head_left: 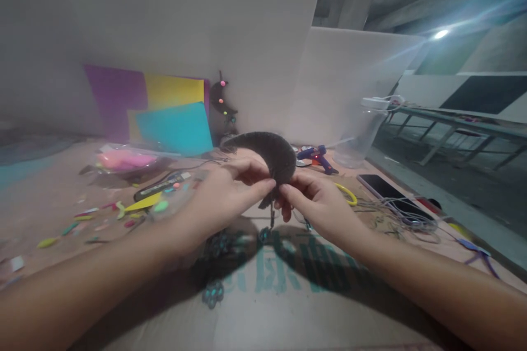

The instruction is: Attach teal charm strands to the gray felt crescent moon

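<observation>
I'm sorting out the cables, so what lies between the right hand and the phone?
In the head view, a yellow loop lies between the right hand and the phone, with thin cords beside and across the phone.

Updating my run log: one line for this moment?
left hand: holding dark crescent; right hand: at its lower end; glue gun: beyond hands

The crescent [280, 158] in the middle looks matt and slightly rough, like felt. At left, the bag [128, 159] is of clear, shiny plastic. The blue sheet [176, 129] looks smooth and matt; the glue gun [313, 153], right of centre, seems of smooth plastic.
</observation>
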{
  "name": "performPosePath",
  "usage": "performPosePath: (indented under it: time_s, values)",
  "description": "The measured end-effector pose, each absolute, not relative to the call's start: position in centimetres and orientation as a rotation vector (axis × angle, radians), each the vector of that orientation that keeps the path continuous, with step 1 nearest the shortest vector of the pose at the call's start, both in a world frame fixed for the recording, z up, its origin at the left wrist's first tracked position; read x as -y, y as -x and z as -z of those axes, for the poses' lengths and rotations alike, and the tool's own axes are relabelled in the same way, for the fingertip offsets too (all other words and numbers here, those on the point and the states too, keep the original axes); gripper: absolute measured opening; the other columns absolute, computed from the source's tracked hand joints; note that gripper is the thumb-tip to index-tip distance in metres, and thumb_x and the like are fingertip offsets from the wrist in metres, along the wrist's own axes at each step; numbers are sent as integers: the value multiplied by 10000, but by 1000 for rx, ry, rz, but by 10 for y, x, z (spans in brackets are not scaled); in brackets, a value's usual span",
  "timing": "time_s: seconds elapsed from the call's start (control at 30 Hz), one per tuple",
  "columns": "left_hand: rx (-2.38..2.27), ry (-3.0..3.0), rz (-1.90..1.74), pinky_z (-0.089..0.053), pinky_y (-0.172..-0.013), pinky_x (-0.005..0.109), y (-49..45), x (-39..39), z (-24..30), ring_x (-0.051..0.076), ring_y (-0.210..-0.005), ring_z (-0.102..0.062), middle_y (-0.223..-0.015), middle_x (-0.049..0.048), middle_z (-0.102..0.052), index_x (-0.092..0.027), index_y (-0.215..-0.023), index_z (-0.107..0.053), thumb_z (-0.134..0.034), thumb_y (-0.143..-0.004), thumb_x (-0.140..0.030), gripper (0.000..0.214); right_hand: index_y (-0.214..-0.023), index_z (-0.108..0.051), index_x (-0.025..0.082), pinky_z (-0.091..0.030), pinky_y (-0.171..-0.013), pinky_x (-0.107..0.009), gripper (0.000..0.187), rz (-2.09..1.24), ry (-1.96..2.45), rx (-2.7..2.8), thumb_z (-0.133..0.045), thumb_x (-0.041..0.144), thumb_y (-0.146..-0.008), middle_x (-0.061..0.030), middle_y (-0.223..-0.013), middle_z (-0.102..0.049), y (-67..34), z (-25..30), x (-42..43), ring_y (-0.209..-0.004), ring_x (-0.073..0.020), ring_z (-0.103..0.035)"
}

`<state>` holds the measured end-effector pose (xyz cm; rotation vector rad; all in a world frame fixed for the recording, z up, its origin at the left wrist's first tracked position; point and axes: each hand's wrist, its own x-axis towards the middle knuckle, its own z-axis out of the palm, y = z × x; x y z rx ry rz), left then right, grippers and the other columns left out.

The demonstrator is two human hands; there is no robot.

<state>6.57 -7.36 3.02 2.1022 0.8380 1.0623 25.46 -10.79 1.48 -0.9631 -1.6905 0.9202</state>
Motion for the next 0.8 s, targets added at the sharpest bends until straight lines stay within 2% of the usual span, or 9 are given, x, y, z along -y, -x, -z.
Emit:
performPosePath:
  time_s: [0.1, 0.23, 0.37, 0.53, 0.63, 0.73, 0.8]
  values:
    - [-864, -2112, -1078, -491, -677, 222, -66, 75, -32, 131, -742, -629, -760, -21, -670, -189, -765, -663, -629, -885, -248, 137, -825, -626, 165, -512, -552, -225, 129, -914, 961, 1716, -558, 222, -917, 31, -680, -616, -253, -16, 110, -544, -74, -584]
    - [-788, -2152, -1068, -490, -681, 220, -66, 71, -31, 128, -735, -628, -747, -28, -673, -196, -786, -656, -596, -926, -301, 185, -834, -619, 166, -513, -541, -222, 119, -899, 979, 1711, -560, 229, -917, 30, -680, -627, -254, -17, 110, -534, -74, -595]
    - [-800, -2137, -1074, -501, -723, 241, -64, 67, -28, 152, -803, -648, -824, -3, -707, -193, -862, -680, -609, -930, -363, 196, -848, -619, 165, -510, -542, -219, 123, -895, 986, 1709, -558, 245, -919, 29, -680, -629, -254, -18, 109, -532, -73, -598]
    - [-821, -2066, -1209, -504, -803, 276, -58, 62, -27, 180, -904, -648, -979, 29, -709, -207, -1026, -678, -577, -935, -506, 328, -844, -574, 176, -497, -538, -224, 149, -842, 1030, 1690, -564, 299, -928, 22, -681, -646, -255, -17, 108, -533, -82, -603]
    - [-856, -2025, -1220, -517, -817, 294, -56, 65, -35, 212, -926, -660, -1001, 44, -731, -210, -1054, -702, -591, -897, -583, 420, -819, -533, 194, -445, -496, -223, 156, -559, 1100, 1770, -577, 300, -924, 24, -656, -633, -259, -16, 107, -517, -88, -571]
    - [-879, -2024, -1182, -533, -821, 302, -55, 72, -46, 234, -944, -675, -1000, 46, -750, -223, -1058, -726, -558, -888, -640, 481, -818, -532, 204, -389, -506, -238, 133, -26, 1059, 2019, -572, 263, -930, 27, -650, -611, -264, -14, 107, -529, -93, -521]
    - [-907, -2028, -1160, -539, -829, 300, -54, 76, -52, 235, -959, -681, -1009, 33, -756, -246, -1076, -731, -558, -885, -645, 476, -828, -532, 210, -381, -546, -263, 137, 304, 969, 2156, -549, 262, -953, 7, -689, -626, -266, -15, 108, -581, -113, -535]
